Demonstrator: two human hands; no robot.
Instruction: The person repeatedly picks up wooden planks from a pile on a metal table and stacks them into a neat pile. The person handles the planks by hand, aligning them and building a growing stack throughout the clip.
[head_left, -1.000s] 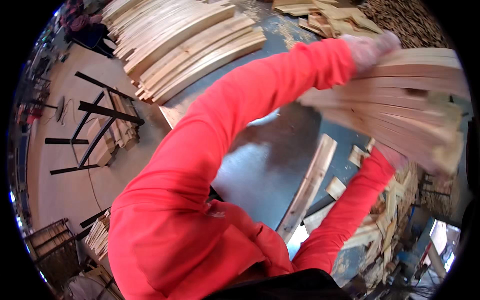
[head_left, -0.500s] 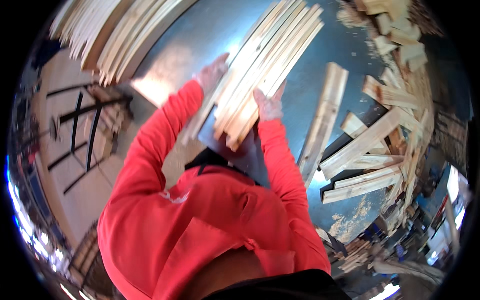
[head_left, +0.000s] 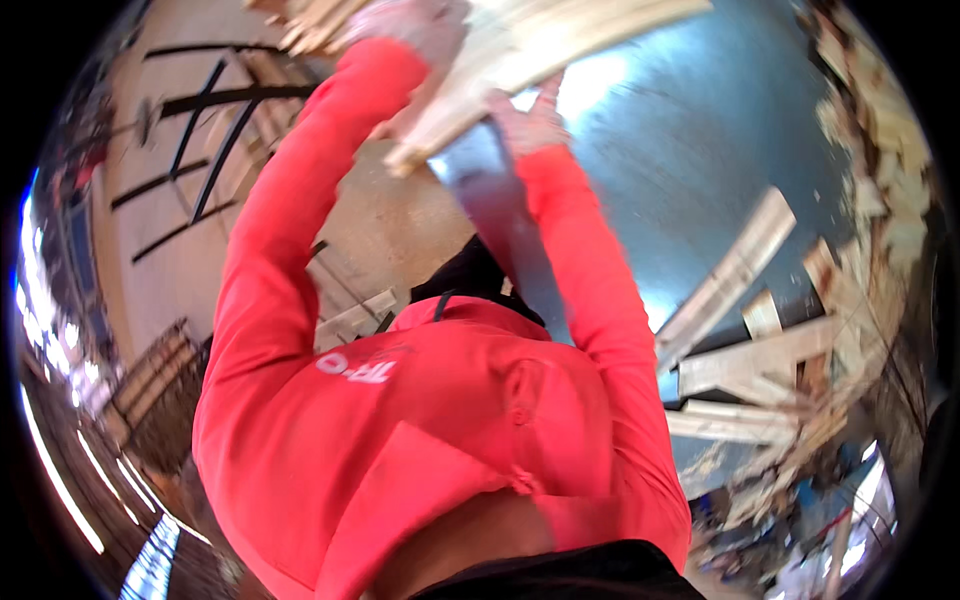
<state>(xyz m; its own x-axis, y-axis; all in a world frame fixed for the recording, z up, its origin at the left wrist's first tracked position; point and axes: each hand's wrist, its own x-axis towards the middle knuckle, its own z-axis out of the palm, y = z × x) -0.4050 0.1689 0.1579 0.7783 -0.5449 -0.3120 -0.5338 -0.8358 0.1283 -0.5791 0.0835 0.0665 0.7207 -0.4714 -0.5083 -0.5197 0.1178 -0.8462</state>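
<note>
A bundle of pale wooden slats [head_left: 570, 38] lies at a slant at the far edge of the view, over the metal tabletop and past its left corner. My left hand [head_left: 415, 28] is on the bundle's left side, its fingers smeared by motion. Against the near right edge of the slats presses my right hand [head_left: 532, 118], thumb and fingers apart, so the bundle is held between both hands. Both hands look covered by thin pale gloves. The far end of the bundle runs out of view.
The blue-grey metal tabletop [head_left: 690, 130] stretches to the right. On it lie a single board [head_left: 730, 275] and a pile of offcuts [head_left: 760, 360], with more scraps [head_left: 890, 140] along the far right edge. A black metal frame [head_left: 215, 130] stands on the left, near other wood pieces [head_left: 320, 25].
Both hands have carried the bundle of slats farther away and to the left, turning it flatter. The view has also shifted, and the large stack at the upper left has mostly left it.
</note>
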